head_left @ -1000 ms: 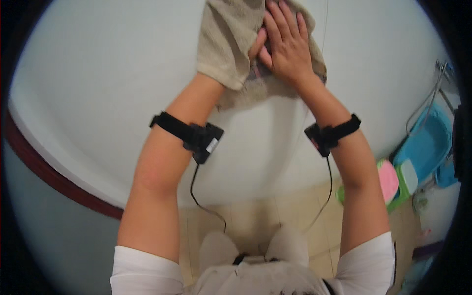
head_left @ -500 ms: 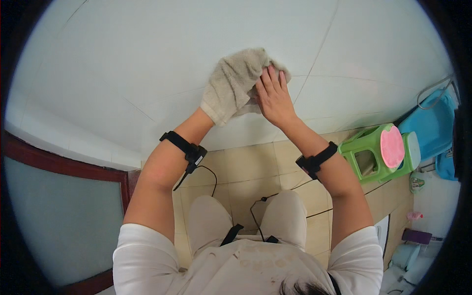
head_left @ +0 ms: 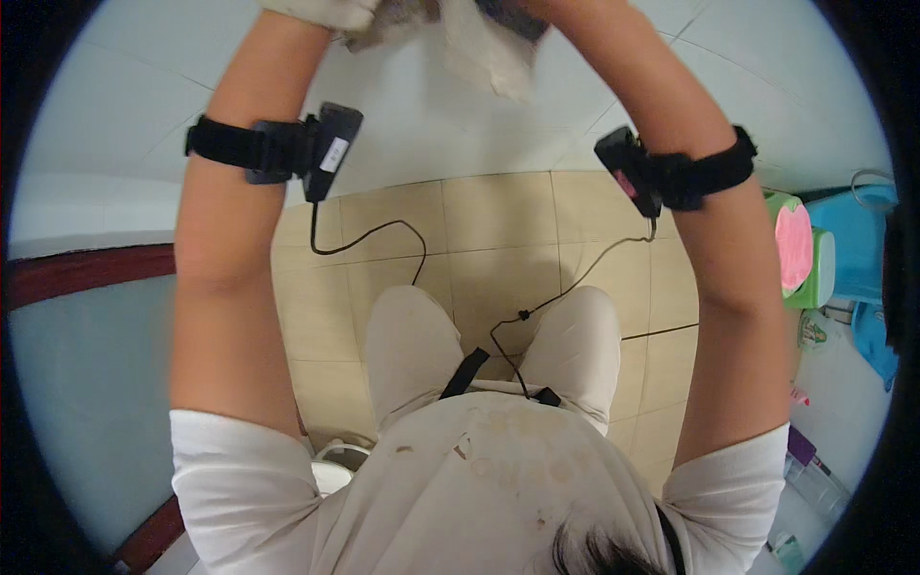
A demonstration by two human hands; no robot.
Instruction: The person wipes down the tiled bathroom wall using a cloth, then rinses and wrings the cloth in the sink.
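Both my arms reach up to the top edge, where the hands are mostly cut off. A beige towel covers my left hand (head_left: 324, 8), so its fingers are hidden. Blurred folds of the towel (head_left: 484, 53) hang between the two wrists, in front of the pale tiled wall. My right hand (head_left: 548, 5) shows only a little at the edge, close beside the cloth. Its fingers lie out of the picture, and whether it grips the towel cannot be made out. Each forearm bears a black strap with a small box, the left box (head_left: 331, 153) and the right box (head_left: 628, 171).
Thin black cables (head_left: 498, 331) run from the boxes to my waist. At the right stand green stools (head_left: 819, 273), one with a pink seat, and a blue tub (head_left: 853, 240). A dark red door frame (head_left: 96, 273) is at the left. Below lies a beige tiled floor (head_left: 498, 220).
Both arms have stretched upward and apart in the picture. The hands and towel have moved from the upper middle to the top edge, largely out of sight.
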